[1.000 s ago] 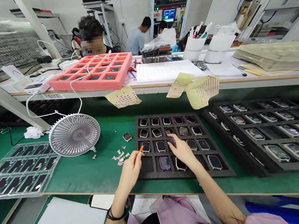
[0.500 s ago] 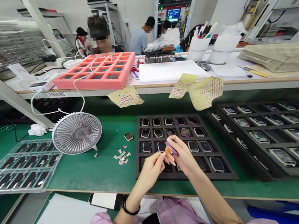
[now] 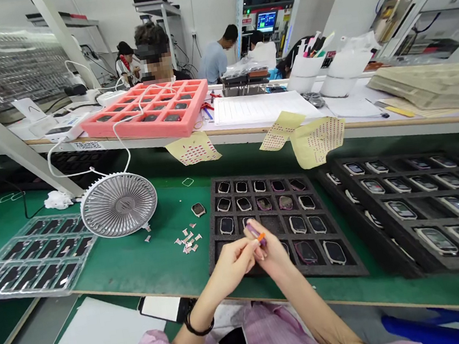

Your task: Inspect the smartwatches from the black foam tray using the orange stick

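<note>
Over the front of the black foam tray (image 3: 271, 224), my two hands meet. My right hand (image 3: 274, 254) is closed around a purple watch case (image 3: 251, 227), tilted and partly hidden by the fingers. My left hand (image 3: 235, 259) pinches a small orange piece (image 3: 261, 237) against the purple case; what kind of piece it is I cannot make out. Square-faced watches lie in the tray's compartments around my hands. One watch (image 3: 198, 209) lies on the green mat left of the tray, near a scatter of small metallic pieces (image 3: 188, 240).
A grey fan (image 3: 118, 204) stands left, beside a clear plastic tray (image 3: 32, 256) of dark parts. More foam trays of watches (image 3: 429, 195) are stacked right. The shelf carries a pink foam tray (image 3: 193, 109), papers (image 3: 263, 107) and pen cups. A thin ring (image 3: 188, 182) lies behind.
Both hands have moved slightly left and toward me, and the purple case has turned in my right hand. A thin rounded ring now shows on the mat behind the loose watch.
</note>
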### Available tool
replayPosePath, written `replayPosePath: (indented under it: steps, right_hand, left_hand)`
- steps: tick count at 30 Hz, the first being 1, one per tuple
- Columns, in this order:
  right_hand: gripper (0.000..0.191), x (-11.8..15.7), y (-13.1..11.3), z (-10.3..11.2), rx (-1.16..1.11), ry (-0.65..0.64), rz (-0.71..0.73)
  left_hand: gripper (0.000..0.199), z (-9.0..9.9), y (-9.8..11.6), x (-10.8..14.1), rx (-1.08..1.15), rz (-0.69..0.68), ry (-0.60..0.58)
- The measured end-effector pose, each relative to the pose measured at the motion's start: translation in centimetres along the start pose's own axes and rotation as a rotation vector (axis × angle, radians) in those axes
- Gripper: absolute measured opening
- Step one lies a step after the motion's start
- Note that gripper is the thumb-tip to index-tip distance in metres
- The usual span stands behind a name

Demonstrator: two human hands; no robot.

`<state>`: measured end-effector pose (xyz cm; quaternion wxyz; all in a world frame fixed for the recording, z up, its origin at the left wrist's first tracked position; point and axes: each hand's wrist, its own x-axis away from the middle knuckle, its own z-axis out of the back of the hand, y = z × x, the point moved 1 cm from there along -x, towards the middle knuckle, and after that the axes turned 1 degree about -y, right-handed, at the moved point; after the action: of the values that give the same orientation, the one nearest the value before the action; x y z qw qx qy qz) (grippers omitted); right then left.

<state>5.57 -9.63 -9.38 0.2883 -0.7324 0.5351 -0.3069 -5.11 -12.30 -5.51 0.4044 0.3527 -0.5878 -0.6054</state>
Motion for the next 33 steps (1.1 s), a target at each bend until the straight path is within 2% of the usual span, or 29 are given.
replayPosePath:
  steps: [2, 5, 10, 17, 24, 29, 33]
  right_hand:
    - [0.032, 0.1, -1.4, -0.2, -0.085, 0.023, 0.012]
    - [0.031, 0.3, -2.9, -0.7, -0.077, 0.027, 0.024]
    - [0.033, 0.6, -3.0, -1.1, 0.011, 0.065, 0.059]
    - [0.030, 0.9, -3.5, -0.6, 0.175, 0.065, 0.105]
    - [0.031, 0.8, -2.7, -1.2, -0.149, -0.089, -0.076]
    - [0.030, 0.7, -2.5, -0.9, -0.226, -0.104, -0.118]
    - [0.028, 0.9, -2.4, -0.7, -0.199, -0.049, -0.083]
  left_hand:
    - [0.043, 0.6, -0.6, 0.1, 0.026, 0.032, 0.018]
    - [0.044, 0.8, -0.9, 0.0, 0.040, 0.039, 0.017]
    - [0.043, 0.6, -0.7, -0.1, 0.042, 0.026, 0.009]
    - [0.044, 1.3, -0.8, 0.0, -0.011, 0.048, 0.000]
    - [0.050, 0.6, -1.3, -0.5, 0.123, 0.033, 0.012]
    - [0.053, 0.2, -1.8, -0.6, 0.178, 0.037, 0.017]
    - [0.055, 0.4, -1.7, -0.8, 0.177, 0.045, 0.057]
